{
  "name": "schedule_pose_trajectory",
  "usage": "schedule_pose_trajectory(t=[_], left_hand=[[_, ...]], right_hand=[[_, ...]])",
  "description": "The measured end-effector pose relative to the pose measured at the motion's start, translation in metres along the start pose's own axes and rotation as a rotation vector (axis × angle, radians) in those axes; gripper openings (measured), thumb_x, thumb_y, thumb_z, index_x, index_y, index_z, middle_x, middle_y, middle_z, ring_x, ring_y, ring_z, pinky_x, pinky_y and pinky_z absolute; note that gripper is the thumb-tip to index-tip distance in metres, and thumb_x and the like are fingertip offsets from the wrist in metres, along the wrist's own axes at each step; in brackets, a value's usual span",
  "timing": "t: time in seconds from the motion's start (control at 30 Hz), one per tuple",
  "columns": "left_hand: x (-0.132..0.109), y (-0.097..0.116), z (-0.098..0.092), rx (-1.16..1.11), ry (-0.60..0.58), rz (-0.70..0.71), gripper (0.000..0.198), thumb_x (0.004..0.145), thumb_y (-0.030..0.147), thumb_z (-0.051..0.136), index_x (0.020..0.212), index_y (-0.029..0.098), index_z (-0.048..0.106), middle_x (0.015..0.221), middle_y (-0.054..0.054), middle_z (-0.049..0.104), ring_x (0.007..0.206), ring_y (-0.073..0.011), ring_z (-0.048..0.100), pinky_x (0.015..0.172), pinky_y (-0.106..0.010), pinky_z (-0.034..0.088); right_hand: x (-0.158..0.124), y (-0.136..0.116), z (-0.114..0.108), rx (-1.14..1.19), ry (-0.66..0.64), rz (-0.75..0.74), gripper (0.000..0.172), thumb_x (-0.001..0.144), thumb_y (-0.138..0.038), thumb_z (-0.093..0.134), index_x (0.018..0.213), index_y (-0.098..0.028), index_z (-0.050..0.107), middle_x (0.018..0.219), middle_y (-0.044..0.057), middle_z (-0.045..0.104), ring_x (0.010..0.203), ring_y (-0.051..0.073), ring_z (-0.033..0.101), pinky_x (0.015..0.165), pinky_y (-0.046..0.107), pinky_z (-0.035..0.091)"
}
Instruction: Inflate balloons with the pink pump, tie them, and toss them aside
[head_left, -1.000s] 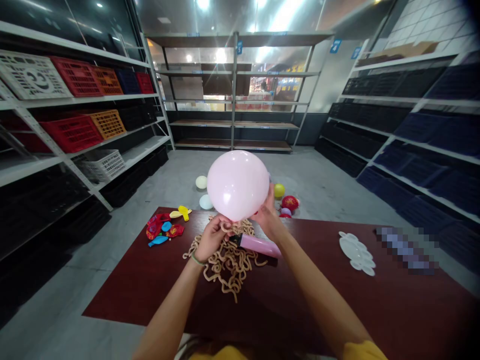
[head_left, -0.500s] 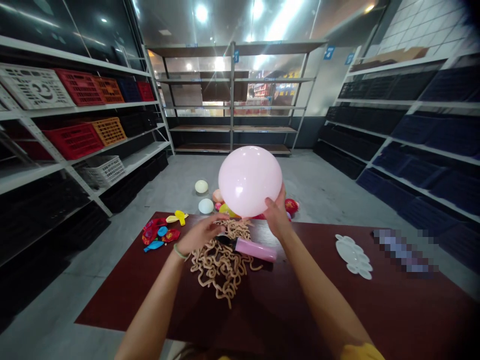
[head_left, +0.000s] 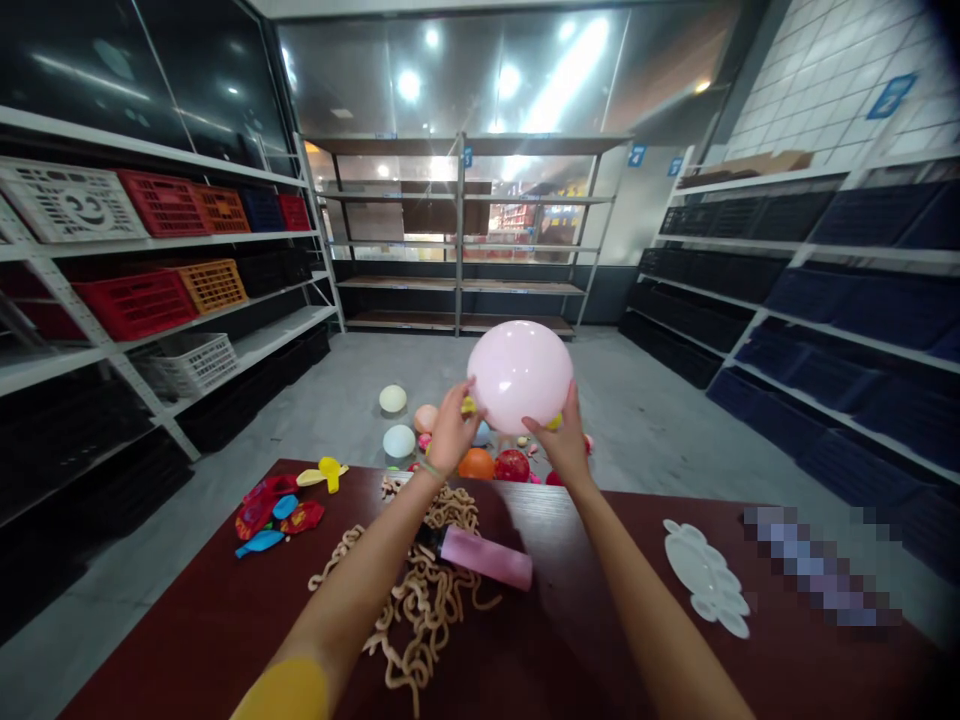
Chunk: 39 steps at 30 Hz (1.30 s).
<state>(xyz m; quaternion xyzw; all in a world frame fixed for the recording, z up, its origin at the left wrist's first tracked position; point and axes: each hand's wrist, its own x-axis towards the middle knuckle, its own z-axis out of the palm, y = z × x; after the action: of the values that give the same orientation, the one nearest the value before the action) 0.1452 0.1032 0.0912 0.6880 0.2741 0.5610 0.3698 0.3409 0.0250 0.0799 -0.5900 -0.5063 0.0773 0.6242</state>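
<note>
I hold an inflated pale pink balloon (head_left: 520, 373) out in front of me, beyond the far edge of the dark red table (head_left: 225, 640). My left hand (head_left: 454, 430) cups its left side and my right hand (head_left: 562, 440) cups its lower right, fingers pressed on the skin. Below my arms a pink hand pump (head_left: 484, 556) lies on a tangle of tan strip (head_left: 416, 600).
Flat uninflated balloons (head_left: 274, 510) lie at the table's left. A white flower-shaped piece (head_left: 705, 575) lies at the right. Several inflated balloons (head_left: 480, 460) rest on the grey floor past the table. Shelves with coloured crates (head_left: 142, 300) line the left wall.
Both arms stretched forward, carrying the balloon away from me and past the table edge. My left hand rose from near the tangle to the balloon's side. The view tilted up.
</note>
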Motion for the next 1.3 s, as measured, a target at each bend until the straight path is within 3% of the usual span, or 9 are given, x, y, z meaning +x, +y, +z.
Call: schedule_pose_trajectory(t=[0.03,0.13,0.23,0.33,0.47,0.63,0.97,1.1,1.3], left_hand=[[0.011,-0.007,0.007,0.128,0.016,-0.061,0.031,0.087,0.021,0.063,0.117,0.018,0.064,0.119,-0.014,0.065,0.115,-0.0261,0.060,0.097,-0.041,0.048],[0.032,-0.023,0.019,0.350,0.013,-0.234,0.018,0.088,0.019,0.059,0.101,0.017,0.070,0.102,-0.012,0.073,0.098,-0.0238,0.067,0.093,-0.038,0.048],[0.031,-0.032,0.017,0.352,-0.028,-0.248,0.018,0.087,0.022,0.059,0.099,0.017,0.072,0.099,-0.011,0.074,0.096,-0.0233,0.068,0.089,-0.035,0.049],[0.014,-0.039,0.001,0.290,-0.050,-0.249,0.020,0.088,0.023,0.056,0.098,0.016,0.072,0.098,-0.010,0.074,0.091,-0.0211,0.069,0.086,-0.033,0.051],[-0.015,-0.041,-0.039,0.203,-0.043,-0.274,0.023,0.090,0.027,0.053,0.102,0.017,0.070,0.092,-0.008,0.074,0.085,-0.0188,0.070,0.081,-0.031,0.053],[-0.067,-0.032,-0.114,0.199,0.024,-0.310,0.025,0.091,0.033,0.054,0.106,0.020,0.070,0.088,-0.005,0.074,0.082,-0.0181,0.070,0.078,-0.029,0.053],[-0.198,-0.048,-0.268,0.431,0.279,-0.495,0.024,0.090,0.036,0.056,0.101,0.021,0.070,0.089,-0.005,0.075,0.080,-0.0199,0.071,0.077,-0.031,0.055],[-0.229,-0.057,-0.297,0.436,0.357,-0.571,0.025,0.089,0.039,0.056,0.101,0.023,0.071,0.087,-0.005,0.074,0.078,-0.0196,0.071,0.076,-0.031,0.056],[-0.236,-0.069,-0.304,0.314,0.433,-0.630,0.028,0.090,0.041,0.055,0.099,0.020,0.070,0.084,-0.005,0.073,0.074,-0.0175,0.070,0.069,-0.029,0.057]], right_hand=[[0.010,0.010,-0.002,-0.186,0.025,0.008,0.085,0.077,-0.052,0.066,0.151,-0.027,0.033,0.153,0.012,0.040,0.126,0.029,0.054,0.099,0.044,0.049],[0.029,0.032,-0.006,-0.299,0.034,0.040,0.045,0.086,-0.044,0.053,0.123,-0.020,0.063,0.117,0.014,0.069,0.096,0.026,0.068,0.091,0.042,0.050],[0.025,0.040,-0.002,-0.308,-0.020,0.019,0.033,0.087,-0.041,0.049,0.102,-0.020,0.071,0.101,0.010,0.074,0.087,0.024,0.069,0.084,0.038,0.051],[0.008,0.037,0.010,-0.294,-0.094,0.004,0.031,0.087,-0.041,0.049,0.098,-0.021,0.071,0.093,0.007,0.075,0.080,0.023,0.069,0.077,0.036,0.052],[-0.012,0.022,0.037,-0.237,-0.223,-0.015,0.029,0.087,-0.038,0.050,0.099,-0.020,0.070,0.086,0.006,0.074,0.075,0.022,0.069,0.073,0.036,0.053],[-0.039,-0.011,0.085,-0.136,-0.422,-0.083,0.027,0.089,-0.037,0.052,0.102,-0.021,0.070,0.098,0.007,0.074,0.086,0.023,0.069,0.079,0.037,0.053],[-0.134,-0.054,0.227,0.007,-0.839,-0.206,0.019,0.090,-0.019,0.055,0.104,-0.022,0.069,0.101,0.005,0.074,0.088,0.018,0.069,0.081,0.032,0.053],[-0.171,-0.057,0.279,-0.007,-0.942,-0.231,0.019,0.089,-0.014,0.058,0.102,-0.021,0.068,0.099,0.005,0.073,0.089,0.018,0.068,0.083,0.032,0.051],[-0.203,-0.058,0.328,-0.072,-0.966,-0.231,0.018,0.084,-0.014,0.065,0.102,-0.018,0.065,0.108,0.010,0.067,0.101,0.023,0.061,0.090,0.039,0.047]])
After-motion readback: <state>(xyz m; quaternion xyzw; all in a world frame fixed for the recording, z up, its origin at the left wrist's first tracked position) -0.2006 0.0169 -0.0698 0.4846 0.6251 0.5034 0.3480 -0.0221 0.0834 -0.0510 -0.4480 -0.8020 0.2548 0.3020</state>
